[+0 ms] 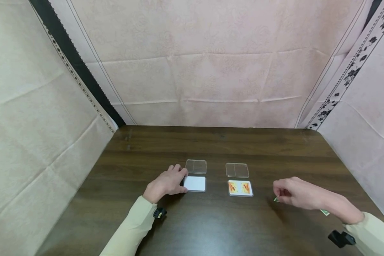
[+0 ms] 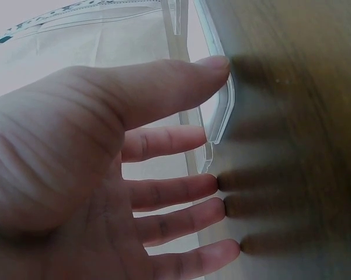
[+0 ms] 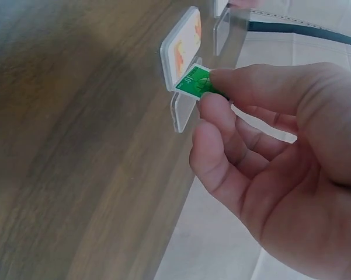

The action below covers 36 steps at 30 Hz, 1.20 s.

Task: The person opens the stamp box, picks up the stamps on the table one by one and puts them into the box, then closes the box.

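My left hand (image 1: 168, 183) holds the left end of a shallow clear plastic case with a white insert (image 1: 194, 184), thumb on its near corner and index finger at its far one. The other fingers of that hand rest spread on the table. Between thumb and index finger, my right hand (image 1: 302, 193) pinches a small green postage stamp (image 3: 194, 81) with toothed edges, held above the table. Another green stamp (image 1: 325, 212) lies partly hidden under the right wrist. Right of the white-filled case, a second case (image 1: 240, 188) shows two orange stamps side by side on white.
Behind the two filled cases lie two clear lids, the left one (image 1: 196, 166) near the left fingertips and the right one (image 1: 237, 170) further along. The dark wooden table (image 1: 192, 220) has pale cloth (image 1: 204, 78) hanging behind it and on both sides.
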{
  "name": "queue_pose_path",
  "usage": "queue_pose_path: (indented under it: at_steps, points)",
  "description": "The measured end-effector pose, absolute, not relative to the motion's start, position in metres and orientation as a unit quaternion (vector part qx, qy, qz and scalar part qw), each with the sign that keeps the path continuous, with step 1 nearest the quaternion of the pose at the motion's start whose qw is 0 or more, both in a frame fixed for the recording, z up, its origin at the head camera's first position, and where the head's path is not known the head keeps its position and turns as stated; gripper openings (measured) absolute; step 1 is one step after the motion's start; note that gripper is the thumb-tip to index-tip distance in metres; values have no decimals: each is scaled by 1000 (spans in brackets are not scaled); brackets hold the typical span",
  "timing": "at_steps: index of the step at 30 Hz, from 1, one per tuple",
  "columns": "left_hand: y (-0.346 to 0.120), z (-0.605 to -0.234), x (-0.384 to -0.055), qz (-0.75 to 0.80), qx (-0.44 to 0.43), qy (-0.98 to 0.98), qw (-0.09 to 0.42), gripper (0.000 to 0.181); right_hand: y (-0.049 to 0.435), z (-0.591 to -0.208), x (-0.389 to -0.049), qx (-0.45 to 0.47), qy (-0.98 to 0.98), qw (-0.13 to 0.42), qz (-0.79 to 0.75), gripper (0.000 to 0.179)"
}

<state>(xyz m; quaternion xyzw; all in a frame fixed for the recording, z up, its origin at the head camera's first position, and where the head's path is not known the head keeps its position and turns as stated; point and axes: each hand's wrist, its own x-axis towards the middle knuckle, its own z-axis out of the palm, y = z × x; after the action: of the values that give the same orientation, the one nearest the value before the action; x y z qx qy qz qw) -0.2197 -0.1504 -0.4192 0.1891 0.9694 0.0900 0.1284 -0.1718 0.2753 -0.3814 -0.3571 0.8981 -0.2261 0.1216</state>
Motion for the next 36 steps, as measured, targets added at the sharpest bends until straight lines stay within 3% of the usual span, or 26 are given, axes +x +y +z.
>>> queue_pose_path:
  at_steps: [36]
  points:
    - [-150, -420, -221, 82, 189, 969, 133, 52, 215, -373, -194, -357, 897, 125, -230, 17]
